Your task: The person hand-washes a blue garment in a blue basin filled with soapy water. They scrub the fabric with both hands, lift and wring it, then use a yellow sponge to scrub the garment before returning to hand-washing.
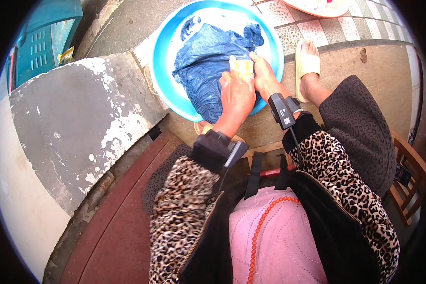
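Note:
Over a blue plastic basin (158, 53), both my hands meet at a small yellow-and-white block (244, 67), which looks like a bar of soap; glare hides its details. My left hand (237, 93) grips it from the left and near side. On its right side, the fingers of my right hand (266, 75) press against it. Beneath them a wet blue denim garment (211, 53) lies bunched in the basin, with a gathered elastic edge (207, 106) towards me. White, overexposed suds or water surround the cloth.
A sandalled foot (308, 67) stands right of the basin. An orange-rimmed basin (319, 12) sits at the top right on tiles. Left is a grey ledge (67, 117) with peeling white paint, and a teal plastic object (39, 46) beyond. A wooden chair (410, 177) is at right.

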A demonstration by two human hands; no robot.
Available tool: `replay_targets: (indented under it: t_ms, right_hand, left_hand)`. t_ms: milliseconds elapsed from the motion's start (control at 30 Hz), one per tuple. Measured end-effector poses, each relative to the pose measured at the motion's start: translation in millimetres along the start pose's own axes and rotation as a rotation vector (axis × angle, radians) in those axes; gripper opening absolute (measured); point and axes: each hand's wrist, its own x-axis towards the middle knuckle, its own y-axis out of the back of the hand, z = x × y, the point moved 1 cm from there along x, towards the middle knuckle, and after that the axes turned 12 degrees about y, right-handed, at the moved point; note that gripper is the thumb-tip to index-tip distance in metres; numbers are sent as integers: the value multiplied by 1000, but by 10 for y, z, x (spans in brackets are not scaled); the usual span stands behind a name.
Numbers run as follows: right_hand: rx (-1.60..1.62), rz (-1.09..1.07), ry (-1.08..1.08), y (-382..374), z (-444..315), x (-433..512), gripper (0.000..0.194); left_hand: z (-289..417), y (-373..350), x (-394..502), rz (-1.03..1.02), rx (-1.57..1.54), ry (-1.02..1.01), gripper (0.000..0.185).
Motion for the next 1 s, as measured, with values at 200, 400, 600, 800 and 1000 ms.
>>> replay_targets:
  t_ms: [200, 400, 600, 800, 1000]
  right_hand:
    - [-280, -102, 43, 24, 123, -56, 47]
    - [-80, -158, 114, -28, 70, -43, 27]
    - [-562, -228, 176, -127, -27, -324, 25]
    - [-785, -505, 319, -309, -35, -593, 16]
    - [-776, -616, 407, -258, 46, -586, 17]
  left_hand:
    - [-10, 55, 457, -28, -94, 282, 45]
    - [42, -55, 149, 78, -183, 196, 42]
    - [-132, -255, 147, 192, -364, 197, 39]
    - [-411, -212, 304, 128, -714, 480, 43]
    - [-766, 299, 277, -348, -1846, 663, 49]
